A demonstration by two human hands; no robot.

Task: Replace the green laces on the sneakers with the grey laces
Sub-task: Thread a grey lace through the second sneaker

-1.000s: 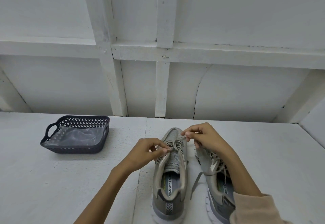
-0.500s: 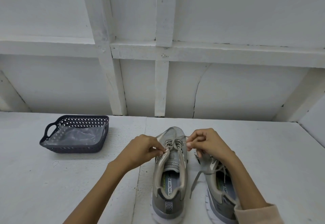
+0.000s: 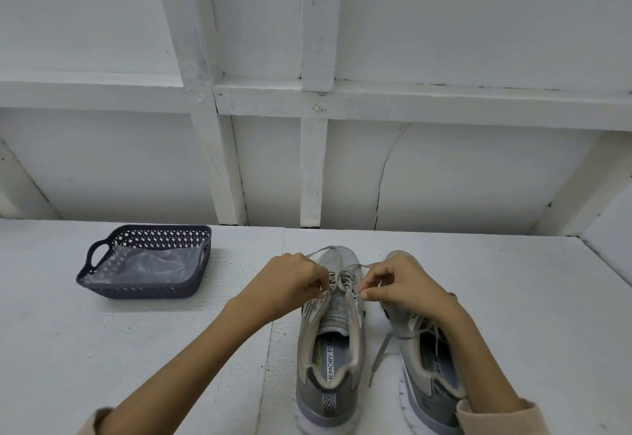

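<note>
Left hand (image 3: pixel 290 286), right hand (image 3: pixel 405 289): each pinching a grey lace (image 3: pixel 337 279) end over a mesh sneaker (image 3: pixel 338 258). On rough white-painted table (image 3: pixel 136 366), near dark latticed basket (image 3: pixel 143 290).

I have one head-worn view, facing forward and down, close over the white counter (image 3: pixel 102 349), its far edge meeting the panelled wall (image 3: pixel 444 41).

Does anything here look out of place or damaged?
One lace end of the right sneaker hangs loose and trails onto the table beside it. Behind, a thin dark crack curves up the white wall panel. Nothing else stands out.
</note>
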